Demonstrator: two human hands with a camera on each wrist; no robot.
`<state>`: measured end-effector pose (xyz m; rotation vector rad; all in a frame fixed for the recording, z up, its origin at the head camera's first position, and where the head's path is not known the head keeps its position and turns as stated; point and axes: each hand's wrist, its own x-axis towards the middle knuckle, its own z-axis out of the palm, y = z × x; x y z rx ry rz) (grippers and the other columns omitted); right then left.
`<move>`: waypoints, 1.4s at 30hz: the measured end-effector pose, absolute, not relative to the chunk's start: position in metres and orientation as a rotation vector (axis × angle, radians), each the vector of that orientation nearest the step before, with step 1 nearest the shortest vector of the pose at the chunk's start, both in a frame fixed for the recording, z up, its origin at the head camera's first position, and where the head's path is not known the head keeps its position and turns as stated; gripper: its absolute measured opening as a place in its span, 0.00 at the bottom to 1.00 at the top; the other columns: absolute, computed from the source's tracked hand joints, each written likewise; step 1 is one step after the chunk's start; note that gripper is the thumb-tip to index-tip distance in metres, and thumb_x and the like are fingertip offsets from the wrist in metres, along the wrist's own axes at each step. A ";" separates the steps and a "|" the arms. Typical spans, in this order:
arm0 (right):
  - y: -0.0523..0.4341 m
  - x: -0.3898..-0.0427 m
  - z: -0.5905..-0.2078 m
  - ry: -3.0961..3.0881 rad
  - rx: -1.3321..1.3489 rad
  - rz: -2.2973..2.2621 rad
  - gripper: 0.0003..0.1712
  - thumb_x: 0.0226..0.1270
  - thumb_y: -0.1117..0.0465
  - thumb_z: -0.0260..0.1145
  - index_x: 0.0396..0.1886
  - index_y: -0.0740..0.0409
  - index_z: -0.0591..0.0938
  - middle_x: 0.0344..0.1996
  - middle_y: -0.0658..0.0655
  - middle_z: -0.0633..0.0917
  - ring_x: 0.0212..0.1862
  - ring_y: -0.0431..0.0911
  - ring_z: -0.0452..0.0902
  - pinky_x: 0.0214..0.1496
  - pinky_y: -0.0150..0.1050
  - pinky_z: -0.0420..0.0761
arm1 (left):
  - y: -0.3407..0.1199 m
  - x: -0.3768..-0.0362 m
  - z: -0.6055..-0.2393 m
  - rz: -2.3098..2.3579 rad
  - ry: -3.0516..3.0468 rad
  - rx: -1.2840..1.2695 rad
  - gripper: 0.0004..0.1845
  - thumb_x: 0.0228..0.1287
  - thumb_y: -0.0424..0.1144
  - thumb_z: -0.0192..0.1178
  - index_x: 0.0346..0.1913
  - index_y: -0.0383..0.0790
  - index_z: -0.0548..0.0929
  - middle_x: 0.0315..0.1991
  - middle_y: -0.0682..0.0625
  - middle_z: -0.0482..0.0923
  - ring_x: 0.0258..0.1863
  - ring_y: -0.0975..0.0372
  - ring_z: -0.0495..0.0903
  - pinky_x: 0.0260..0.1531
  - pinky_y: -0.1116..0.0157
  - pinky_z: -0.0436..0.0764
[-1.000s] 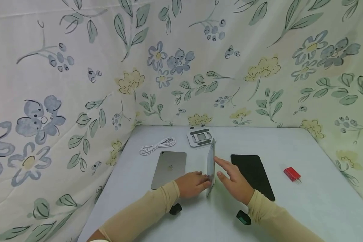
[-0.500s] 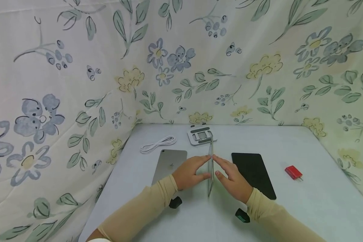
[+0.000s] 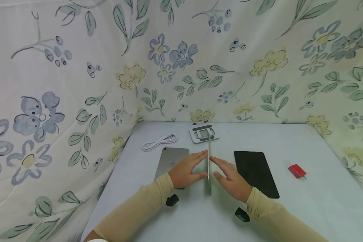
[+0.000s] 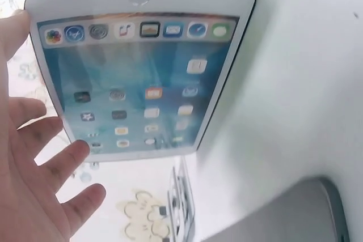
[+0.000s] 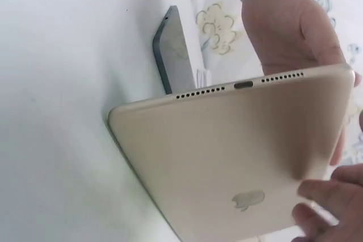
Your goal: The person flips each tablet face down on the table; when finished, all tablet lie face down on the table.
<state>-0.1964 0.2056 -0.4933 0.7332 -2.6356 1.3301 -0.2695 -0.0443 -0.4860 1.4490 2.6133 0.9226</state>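
Observation:
A gold tablet (image 3: 209, 164) stands on edge on the white table (image 3: 290, 208), held between my two hands. My left hand (image 3: 188, 168) lies with straight fingers against its lit screen (image 4: 142, 77), the fingers (image 4: 45, 168) at the left border. My right hand (image 3: 230, 177) presses flat on the gold back (image 5: 238, 151), and its fingertips (image 5: 332, 208) show near the logo. Neither hand curls round the tablet.
A grey tablet (image 3: 172, 159) lies face down to the left, a black tablet (image 3: 255, 173) to the right. A folded stand (image 3: 204, 132) and a white cable (image 3: 159, 142) sit at the back, a red charger (image 3: 297, 171) far right. Flowered cloth walls enclose the table.
The gold tablet has tipped from leaning left to standing straight on edge. My left hand rose from the table beside it to lie flat against its screen.

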 end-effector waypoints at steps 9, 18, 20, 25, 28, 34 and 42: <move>0.207 -0.208 -0.509 -3.087 0.434 1.214 0.38 0.86 0.47 0.57 0.85 0.61 0.63 0.74 0.67 0.74 0.78 0.68 0.61 0.76 0.74 0.55 | -0.073 -0.273 -0.491 0.946 2.617 1.459 0.42 0.80 0.62 0.56 0.83 0.36 0.64 0.84 0.48 0.58 0.80 0.47 0.62 0.76 0.43 0.63; 0.208 -0.214 -0.522 -3.098 0.459 1.265 0.39 0.85 0.49 0.61 0.85 0.61 0.61 0.71 0.65 0.79 0.77 0.68 0.64 0.74 0.75 0.59 | -0.085 -0.275 -0.492 1.008 2.614 1.448 0.40 0.76 0.54 0.63 0.81 0.35 0.67 0.82 0.47 0.62 0.79 0.47 0.64 0.75 0.43 0.66; 0.208 -0.215 -0.523 -3.096 0.457 1.264 0.40 0.85 0.48 0.61 0.85 0.61 0.61 0.71 0.65 0.78 0.77 0.68 0.64 0.73 0.75 0.61 | -0.085 -0.275 -0.493 1.007 2.620 1.442 0.40 0.75 0.54 0.63 0.81 0.36 0.68 0.82 0.47 0.63 0.79 0.47 0.64 0.75 0.43 0.66; 0.208 -0.213 -0.524 -3.110 0.432 1.305 0.40 0.84 0.48 0.62 0.86 0.60 0.61 0.73 0.66 0.76 0.77 0.68 0.62 0.73 0.74 0.62 | -0.088 -0.275 -0.495 0.978 2.637 1.420 0.40 0.74 0.55 0.64 0.80 0.36 0.69 0.81 0.46 0.64 0.78 0.46 0.65 0.73 0.42 0.68; 0.209 -0.212 -0.526 -3.118 0.401 1.315 0.41 0.84 0.49 0.62 0.86 0.60 0.60 0.75 0.65 0.74 0.78 0.69 0.60 0.74 0.73 0.62 | -0.088 -0.276 -0.499 0.947 2.650 1.408 0.41 0.73 0.56 0.65 0.80 0.37 0.70 0.80 0.47 0.65 0.78 0.47 0.66 0.73 0.43 0.68; 0.217 -0.208 -0.524 -3.105 0.394 1.156 0.40 0.84 0.49 0.62 0.84 0.62 0.63 0.74 0.68 0.74 0.77 0.71 0.60 0.73 0.76 0.59 | -0.084 -0.276 -0.510 0.944 2.649 1.352 0.43 0.70 0.53 0.65 0.82 0.36 0.67 0.76 0.42 0.71 0.73 0.46 0.71 0.70 0.44 0.72; 0.223 -0.204 -0.523 -3.129 0.306 1.001 0.40 0.81 0.47 0.65 0.84 0.57 0.65 0.73 0.70 0.75 0.75 0.75 0.62 0.69 0.77 0.66 | -0.075 -0.269 -0.524 0.881 2.617 1.163 0.48 0.72 0.57 0.63 0.86 0.41 0.57 0.79 0.41 0.67 0.77 0.46 0.66 0.73 0.42 0.67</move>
